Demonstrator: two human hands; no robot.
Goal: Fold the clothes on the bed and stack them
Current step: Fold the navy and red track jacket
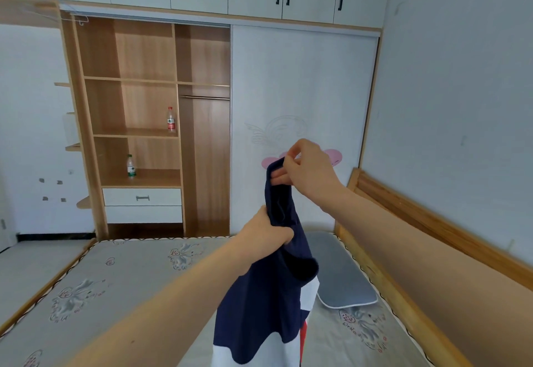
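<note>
A person holds a navy-blue knit garment with white and red panels up in the air above a grey mattress printed with pale floral motifs, gripping it with both bare hands. The right hand is the higher of the two: its thumb and fingers pinch the topmost fold of the dark fabric, which bunches just to the left of the fingertips. The left hand sits lower and nearer the camera, its fingers curled tightly round a gathered band of the same cloth, so that a short span of fabric runs upright between the two grips. Below the left hand the garment hangs free, widening as it falls; an opening shows at its right edge, and the white and red sections appear toward the bottom of the view, where the cloth runs out of frame.

A grey pillow with a white edge lies on the mattress just right of the hanging garment, beside the light wooden bed frame. Beyond the bed stands a wood-and-white wardrobe with open shelves; a clear plastic bottle with a red label stands on one shelf and a clear plastic bottle with a green label on the shelf below.
</note>
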